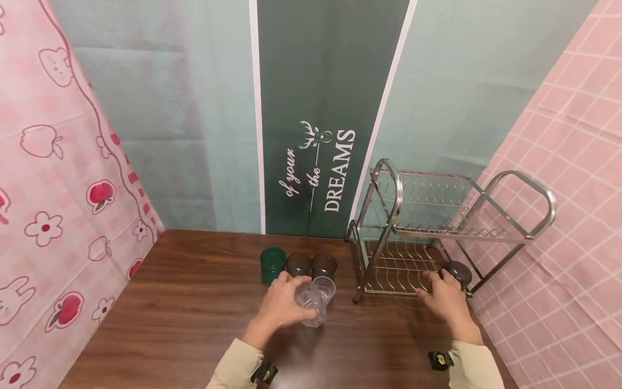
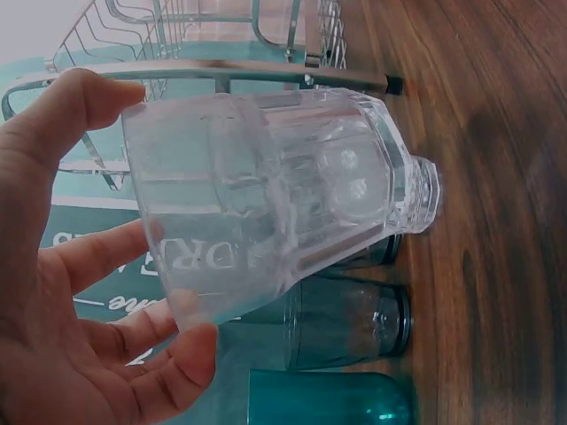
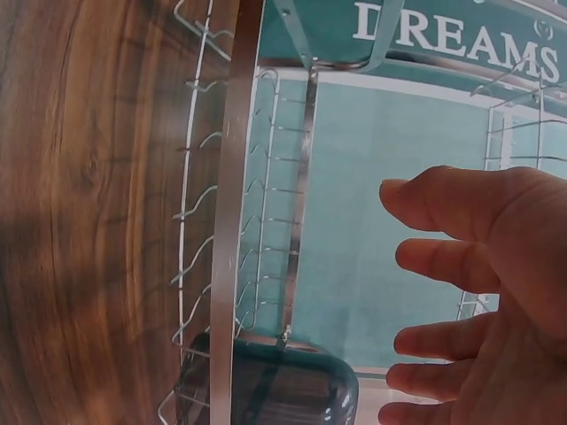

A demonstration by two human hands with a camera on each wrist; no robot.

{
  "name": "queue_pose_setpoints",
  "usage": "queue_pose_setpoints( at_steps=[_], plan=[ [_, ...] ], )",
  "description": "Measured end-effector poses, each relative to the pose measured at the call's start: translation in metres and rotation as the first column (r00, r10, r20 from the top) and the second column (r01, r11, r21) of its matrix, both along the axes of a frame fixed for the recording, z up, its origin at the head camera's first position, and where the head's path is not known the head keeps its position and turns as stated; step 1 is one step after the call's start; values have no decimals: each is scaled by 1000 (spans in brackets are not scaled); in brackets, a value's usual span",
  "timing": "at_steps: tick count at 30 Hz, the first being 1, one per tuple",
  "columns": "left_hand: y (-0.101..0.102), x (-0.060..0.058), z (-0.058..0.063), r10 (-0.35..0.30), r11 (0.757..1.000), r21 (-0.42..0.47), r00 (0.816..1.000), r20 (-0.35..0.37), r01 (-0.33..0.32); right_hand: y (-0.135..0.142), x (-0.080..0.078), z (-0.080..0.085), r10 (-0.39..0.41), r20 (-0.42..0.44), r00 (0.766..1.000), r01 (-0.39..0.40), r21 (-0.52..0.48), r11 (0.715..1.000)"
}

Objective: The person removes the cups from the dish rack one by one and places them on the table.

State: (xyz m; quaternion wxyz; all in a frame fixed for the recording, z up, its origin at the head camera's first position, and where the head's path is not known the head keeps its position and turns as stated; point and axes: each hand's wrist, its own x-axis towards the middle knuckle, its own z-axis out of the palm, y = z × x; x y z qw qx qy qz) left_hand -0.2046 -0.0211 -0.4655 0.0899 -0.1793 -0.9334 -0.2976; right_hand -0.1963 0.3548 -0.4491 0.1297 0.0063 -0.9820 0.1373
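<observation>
My left hand grips a clear faceted glass by its rim, thumb on one side and fingers on the other. The glass is held above the wooden table. Just behind it stands a second clear glass, partly hidden. My right hand is at the lower front right of the metal dish rack, with fingers spread and nothing in them. Close by, a dark glass sits upside down on the lower tier; in the right wrist view a gap separates the fingers from this glass.
A green glass and two dark glasses, one left and one right, line the back of the table. The rack's upper tier overhangs the lower one. Pink and green cloths surround the table.
</observation>
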Motion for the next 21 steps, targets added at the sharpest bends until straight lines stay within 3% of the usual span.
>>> queue_pose_setpoints(
  at_steps=[13,21],
  plan=[
    [-10,-8,-3,48,997,-56,999,-17,-49,26,-10,-8,-38,-85,996,43,60,997],
    [-9,-15,-10,64,994,-91,998,-11,-65,36,-17,-11,-53,-74,996,59,80,995]
  ],
)
